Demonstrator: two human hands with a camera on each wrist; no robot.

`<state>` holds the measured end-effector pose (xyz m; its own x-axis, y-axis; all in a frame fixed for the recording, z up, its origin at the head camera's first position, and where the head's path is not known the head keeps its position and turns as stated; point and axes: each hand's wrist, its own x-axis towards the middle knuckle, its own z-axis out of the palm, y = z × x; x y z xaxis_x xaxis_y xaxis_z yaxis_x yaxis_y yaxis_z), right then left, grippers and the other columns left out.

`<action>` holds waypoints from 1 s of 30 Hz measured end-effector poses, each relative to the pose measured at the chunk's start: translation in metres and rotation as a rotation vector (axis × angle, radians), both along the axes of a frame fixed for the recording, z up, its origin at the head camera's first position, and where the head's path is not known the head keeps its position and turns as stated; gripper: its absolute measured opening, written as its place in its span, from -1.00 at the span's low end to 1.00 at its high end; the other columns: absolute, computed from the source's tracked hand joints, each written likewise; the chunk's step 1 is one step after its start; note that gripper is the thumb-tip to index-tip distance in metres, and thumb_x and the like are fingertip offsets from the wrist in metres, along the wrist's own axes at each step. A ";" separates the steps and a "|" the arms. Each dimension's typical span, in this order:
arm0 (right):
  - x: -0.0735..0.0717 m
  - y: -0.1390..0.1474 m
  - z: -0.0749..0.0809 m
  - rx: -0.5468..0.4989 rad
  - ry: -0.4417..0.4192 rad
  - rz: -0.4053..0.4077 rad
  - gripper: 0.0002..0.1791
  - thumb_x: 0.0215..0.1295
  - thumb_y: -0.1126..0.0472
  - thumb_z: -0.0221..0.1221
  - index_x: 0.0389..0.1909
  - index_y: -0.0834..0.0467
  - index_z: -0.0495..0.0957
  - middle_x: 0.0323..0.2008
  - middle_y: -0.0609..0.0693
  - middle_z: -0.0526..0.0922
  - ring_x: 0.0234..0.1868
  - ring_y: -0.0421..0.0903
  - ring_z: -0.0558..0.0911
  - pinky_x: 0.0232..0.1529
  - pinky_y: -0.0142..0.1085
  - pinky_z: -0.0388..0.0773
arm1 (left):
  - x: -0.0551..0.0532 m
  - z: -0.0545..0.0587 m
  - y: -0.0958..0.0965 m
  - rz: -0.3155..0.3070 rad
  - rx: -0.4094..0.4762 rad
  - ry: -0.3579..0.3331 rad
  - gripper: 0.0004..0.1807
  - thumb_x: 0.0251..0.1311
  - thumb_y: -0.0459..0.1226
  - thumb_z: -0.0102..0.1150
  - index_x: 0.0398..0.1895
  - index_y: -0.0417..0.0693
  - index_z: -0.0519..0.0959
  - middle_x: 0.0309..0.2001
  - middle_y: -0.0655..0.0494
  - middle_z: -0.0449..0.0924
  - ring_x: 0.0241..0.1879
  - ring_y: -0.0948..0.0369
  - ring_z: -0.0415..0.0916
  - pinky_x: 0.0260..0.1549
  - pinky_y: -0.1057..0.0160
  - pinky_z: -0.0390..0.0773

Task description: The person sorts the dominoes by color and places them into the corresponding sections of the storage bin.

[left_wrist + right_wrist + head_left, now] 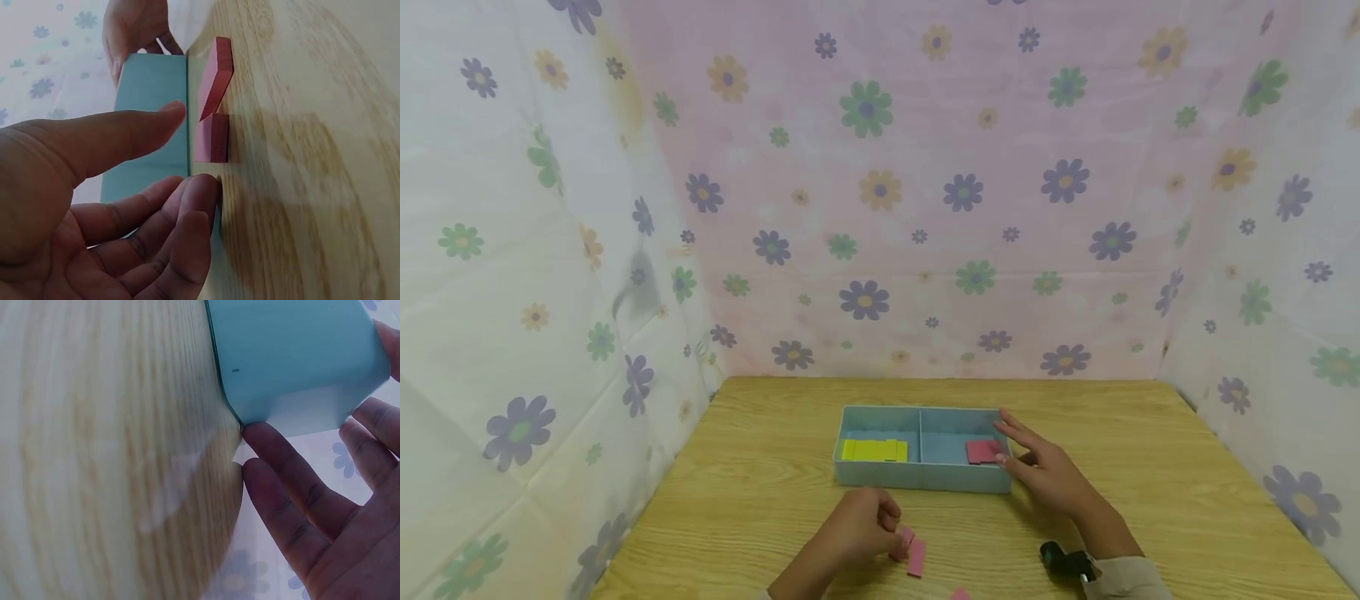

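A light blue two-compartment box (880, 476) stands on the table. Yellow tiles (874, 451) lie in its left compartment and pink tiles (981, 452) in its right one. My right hand (1051, 479) holds the box's right end, thumb at the near rim and fingers at the far corner. In the right wrist view, fingertips (265, 434) touch the box's lower edge. In front of the box, my left hand (861, 529) is at loose pink tiles (916, 558). The left wrist view shows its thumb and fingers apart, with a pink block (211, 139) just beyond the gap.
Another pink piece (960, 595) shows at the bottom of the head view. The wooden table (760, 433) is bordered by flowered cloth (925, 333) at the back and both sides. A black strap-like item (1063, 561) is at the right wrist.
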<state>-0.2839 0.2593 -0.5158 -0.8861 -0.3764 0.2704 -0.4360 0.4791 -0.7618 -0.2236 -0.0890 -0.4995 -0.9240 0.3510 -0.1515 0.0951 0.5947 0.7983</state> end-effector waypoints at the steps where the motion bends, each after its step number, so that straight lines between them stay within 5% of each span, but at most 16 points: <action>1: 0.000 0.000 0.000 -0.003 -0.004 0.000 -0.33 0.58 0.04 0.14 0.59 0.13 0.23 0.66 0.02 0.00 -0.06 -0.20 0.71 -0.11 -0.35 0.68 | 0.000 0.001 0.001 0.000 0.001 0.000 -0.69 -0.05 -0.29 0.62 -0.27 -0.12 0.68 -0.41 0.19 0.62 -0.34 0.24 0.54 -0.42 0.29 0.59; 12: -0.002 -0.001 0.000 -0.008 0.001 0.003 -0.33 0.58 0.05 0.14 0.59 0.14 0.24 0.65 0.02 0.00 -0.03 -0.16 0.71 -0.08 -0.35 0.68 | 0.001 0.000 0.007 -0.028 0.045 0.015 -0.65 -0.21 -0.43 0.67 -0.33 -0.14 0.67 -0.47 0.18 0.62 -0.42 0.26 0.54 -0.45 0.33 0.58; 21: -0.001 -0.002 0.001 -0.008 -0.013 0.000 -0.33 0.57 0.04 0.15 0.59 0.14 0.24 0.66 0.09 0.01 -0.07 -0.21 0.71 -0.10 -0.35 0.67 | -0.004 0.002 0.016 -0.012 -0.033 0.032 -0.63 -0.26 -0.43 0.69 -0.38 -0.05 0.66 -0.50 0.19 0.60 -0.44 0.27 0.50 -0.48 0.32 0.53; 30: 0.000 0.000 -0.001 -0.010 0.017 0.008 -0.34 0.58 0.06 0.14 0.58 0.15 0.25 0.66 0.04 0.01 0.03 -0.10 0.73 -0.02 -0.36 0.68 | -0.012 0.001 0.026 -0.027 -0.018 0.024 -0.54 -0.23 -0.46 0.67 -0.17 -0.13 0.70 -0.51 0.19 0.60 -0.53 0.23 0.52 -0.60 0.27 0.53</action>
